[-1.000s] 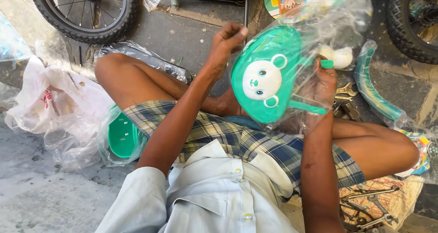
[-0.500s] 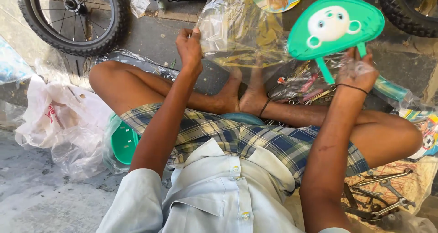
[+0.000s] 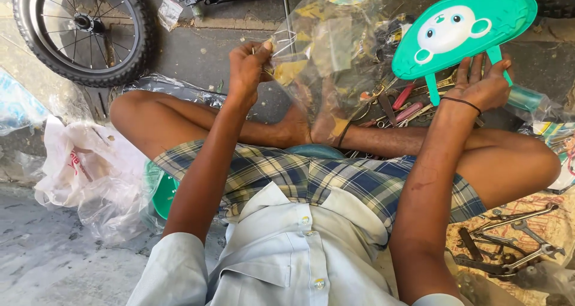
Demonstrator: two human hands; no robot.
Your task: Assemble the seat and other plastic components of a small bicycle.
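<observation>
My left hand (image 3: 251, 63) pinches the top edge of a clear plastic bag (image 3: 326, 54), which hangs open in front of my crossed legs. My right hand (image 3: 482, 84) grips the two prongs of a teal oval plate with a white cartoon animal face (image 3: 464, 27), held up at the upper right, out of the bag. A black band circles my right wrist. I sit cross-legged in checked shorts and a pale shirt.
A small spoked wheel (image 3: 84, 30) lies at the upper left. Hand tools with red handles (image 3: 401, 105) are scattered beyond my feet. Wrenches (image 3: 509, 246) rest on a patterned cloth at the lower right. Crumpled plastic bags (image 3: 90, 174) and a green part (image 3: 162, 192) lie at my left.
The teal face plate was inside the clear bag a second ago. My right hand has drawn it out and to the right, while my left hand kept the bag.
</observation>
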